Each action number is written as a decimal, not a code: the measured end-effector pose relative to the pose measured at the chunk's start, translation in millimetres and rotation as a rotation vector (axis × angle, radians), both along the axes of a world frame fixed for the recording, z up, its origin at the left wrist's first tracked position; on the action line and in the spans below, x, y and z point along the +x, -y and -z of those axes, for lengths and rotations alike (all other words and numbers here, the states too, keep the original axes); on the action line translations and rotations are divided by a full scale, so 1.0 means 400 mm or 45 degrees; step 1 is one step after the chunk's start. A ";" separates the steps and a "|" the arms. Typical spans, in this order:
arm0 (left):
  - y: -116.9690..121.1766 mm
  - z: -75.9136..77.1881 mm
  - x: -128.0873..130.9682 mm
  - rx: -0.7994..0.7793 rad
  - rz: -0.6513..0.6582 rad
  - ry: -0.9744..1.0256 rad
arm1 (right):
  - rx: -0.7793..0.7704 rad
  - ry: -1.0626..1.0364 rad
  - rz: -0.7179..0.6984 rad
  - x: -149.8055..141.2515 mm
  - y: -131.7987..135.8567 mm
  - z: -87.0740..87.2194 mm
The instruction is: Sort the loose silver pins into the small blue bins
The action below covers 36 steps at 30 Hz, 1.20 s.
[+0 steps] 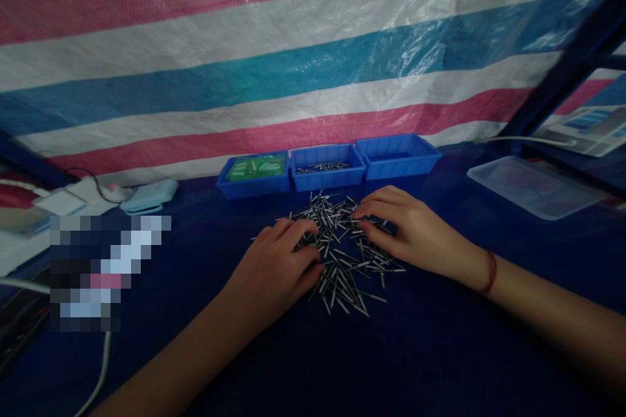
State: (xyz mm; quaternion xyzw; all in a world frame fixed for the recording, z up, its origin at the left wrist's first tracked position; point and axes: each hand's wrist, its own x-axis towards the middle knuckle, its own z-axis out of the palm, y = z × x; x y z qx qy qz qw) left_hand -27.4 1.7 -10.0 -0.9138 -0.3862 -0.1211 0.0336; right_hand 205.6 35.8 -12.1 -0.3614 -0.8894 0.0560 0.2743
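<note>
Head view: metal pins [342,273] between hands [278,257] [415,228]; left loosely spread, right's grip unclear.

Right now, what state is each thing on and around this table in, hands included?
Metal pin pile: loose, spread out.
Left hand: fingers curled, parted, at the pile.
Right hand: fingers bent, at the pile; grip unclear.
Left blue bin: open, green packaging inside.
Middle blue bin: open, loose pins inside.
Right blue bin: open, upright.
Clear plastic piece: lying flat.
Striped sheet: hanging, wrinkled.
</note>
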 end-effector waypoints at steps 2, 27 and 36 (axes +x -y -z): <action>-0.001 0.002 0.002 0.022 0.028 0.009 | 0.004 0.002 0.006 -0.001 0.001 0.000; -0.008 0.016 0.002 0.117 0.045 0.013 | -0.033 0.048 -0.069 -0.008 0.010 0.010; 0.005 0.005 0.026 -0.442 -0.110 0.799 | -0.349 -0.482 -0.090 -0.059 0.062 0.003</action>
